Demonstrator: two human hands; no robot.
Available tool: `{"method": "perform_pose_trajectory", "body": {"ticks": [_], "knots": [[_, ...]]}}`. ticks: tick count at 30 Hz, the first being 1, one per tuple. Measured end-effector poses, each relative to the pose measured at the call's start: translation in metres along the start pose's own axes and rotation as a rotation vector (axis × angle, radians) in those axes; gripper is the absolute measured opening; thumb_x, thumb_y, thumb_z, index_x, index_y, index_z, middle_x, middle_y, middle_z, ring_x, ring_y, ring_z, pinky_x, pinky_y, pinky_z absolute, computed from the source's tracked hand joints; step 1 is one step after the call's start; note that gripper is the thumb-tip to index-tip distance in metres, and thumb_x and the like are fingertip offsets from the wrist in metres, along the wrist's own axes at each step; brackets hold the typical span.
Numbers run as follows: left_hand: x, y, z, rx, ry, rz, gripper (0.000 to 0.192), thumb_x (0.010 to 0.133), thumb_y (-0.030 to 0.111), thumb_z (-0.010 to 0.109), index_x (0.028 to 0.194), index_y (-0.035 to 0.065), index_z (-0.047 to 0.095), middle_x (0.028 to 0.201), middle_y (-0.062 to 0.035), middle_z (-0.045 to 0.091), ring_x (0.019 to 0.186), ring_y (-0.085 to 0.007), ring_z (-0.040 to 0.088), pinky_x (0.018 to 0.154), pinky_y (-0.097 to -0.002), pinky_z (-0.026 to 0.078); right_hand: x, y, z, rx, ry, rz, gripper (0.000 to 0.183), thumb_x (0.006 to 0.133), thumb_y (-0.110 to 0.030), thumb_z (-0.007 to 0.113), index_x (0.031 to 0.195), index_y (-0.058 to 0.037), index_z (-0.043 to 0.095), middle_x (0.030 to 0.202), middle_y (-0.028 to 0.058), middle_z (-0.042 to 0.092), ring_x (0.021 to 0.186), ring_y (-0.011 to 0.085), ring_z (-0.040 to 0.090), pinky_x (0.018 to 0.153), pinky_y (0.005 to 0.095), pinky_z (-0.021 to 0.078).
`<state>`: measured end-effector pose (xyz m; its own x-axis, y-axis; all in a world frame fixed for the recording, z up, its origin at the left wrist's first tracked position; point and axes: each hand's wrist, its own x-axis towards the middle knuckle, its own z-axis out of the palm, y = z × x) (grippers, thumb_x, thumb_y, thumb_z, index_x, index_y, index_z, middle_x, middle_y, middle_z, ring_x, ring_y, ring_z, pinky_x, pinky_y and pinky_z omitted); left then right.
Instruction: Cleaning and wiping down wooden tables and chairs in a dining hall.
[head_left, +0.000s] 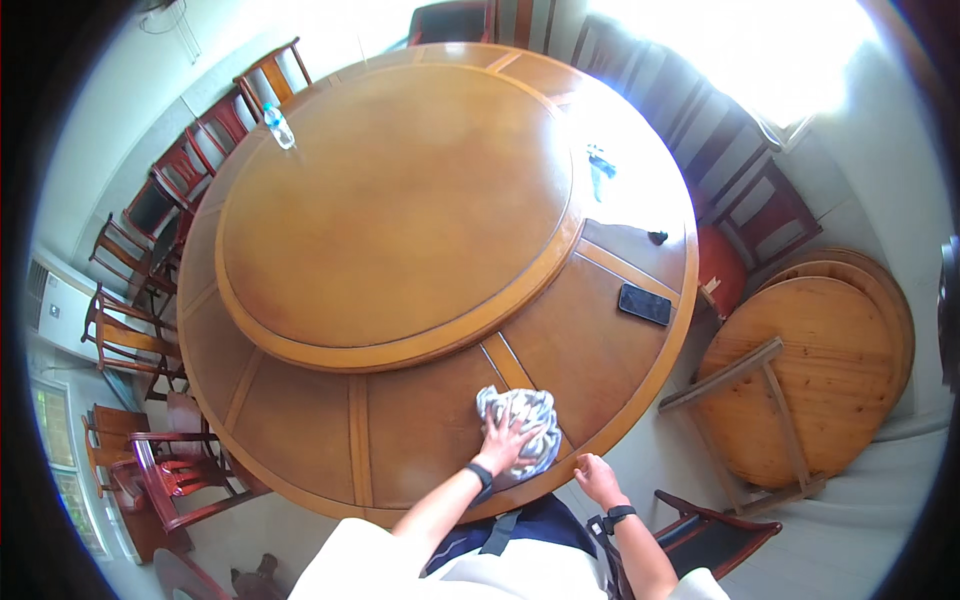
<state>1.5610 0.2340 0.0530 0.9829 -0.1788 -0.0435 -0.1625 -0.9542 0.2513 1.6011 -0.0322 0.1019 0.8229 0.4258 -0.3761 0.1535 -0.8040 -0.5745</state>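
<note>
A crumpled grey-and-white patterned cloth (541, 427) lies on the outer ring of the large round wooden table (300, 427), close to its near edge. My left hand (504, 442) presses down on the cloth from above with its fingers spread over the folds. Just off the table's rim, right of the cloth, hangs my right hand (596, 478). Its fingers are curled in, and nothing shows in them. Raised in the table's middle is a broad wooden turntable (397, 202).
A black smartphone (645, 304) and a small dark object (658, 238) lie on the table's right side. Beyond, in glare, is a bluish item (600, 169). A water bottle (279, 127) stands far left. Chairs (135, 337) line the walls; round wooden tabletops (802, 375) lean at right.
</note>
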Motion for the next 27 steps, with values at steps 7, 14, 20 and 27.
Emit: {"method": "perform_pose_trajectory", "body": {"ticks": [7,14,20,27], "knots": [[-0.192,-0.071,-0.019,0.071,-0.091,-0.533,0.085,0.068,0.077,0.065,0.125,0.0144,0.065,0.156,-0.0108,0.030,0.146,-0.0395,0.016,0.110,-0.0744,0.003,-0.029,-0.008,0.017,-0.111,0.069,0.134,0.015,0.082,-0.017,0.066,0.090,-0.0060,0.059,0.092,0.0196,0.067,0.094,0.0376,0.064,0.083,0.0456,0.0522],[-0.354,-0.199,-0.056,-0.152,0.038,-1.448,0.098,0.073,0.054,0.078,0.153,0.0306,0.026,0.161,-0.0181,0.010,0.147,-0.0467,0.012,0.111,-0.0701,0.018,-0.095,-0.008,0.015,-0.129,0.012,0.275,0.021,0.082,-0.026,0.069,0.089,-0.0065,0.063,0.089,0.0196,0.069,0.090,0.0378,0.066,0.082,0.0454,0.0534],[-0.303,-0.114,-0.017,-0.081,-0.190,-0.709,0.096,0.066,0.067,0.074,0.144,0.0167,0.047,0.158,-0.0176,0.017,0.144,-0.0447,0.014,0.114,-0.0685,0.004,-0.143,0.029,0.013,-0.169,0.115,0.405,0.028,0.082,-0.033,0.067,0.087,-0.0050,0.067,0.090,0.0204,0.070,0.091,0.0375,0.067,0.084,0.0454,0.0535],[-0.192,-0.013,0.026,0.023,-0.099,-0.299,0.084,0.063,0.079,0.067,0.133,0.0349,0.058,0.163,-0.0111,0.004,0.146,-0.0489,-0.010,0.101,-0.0820,-0.009,-0.147,0.028,0.002,-0.269,0.002,0.383,0.042,0.090,-0.042,0.056,0.094,-0.0045,0.075,0.098,0.0215,0.070,0.097,0.0377,0.066,0.091,0.0459,0.0517]]}}
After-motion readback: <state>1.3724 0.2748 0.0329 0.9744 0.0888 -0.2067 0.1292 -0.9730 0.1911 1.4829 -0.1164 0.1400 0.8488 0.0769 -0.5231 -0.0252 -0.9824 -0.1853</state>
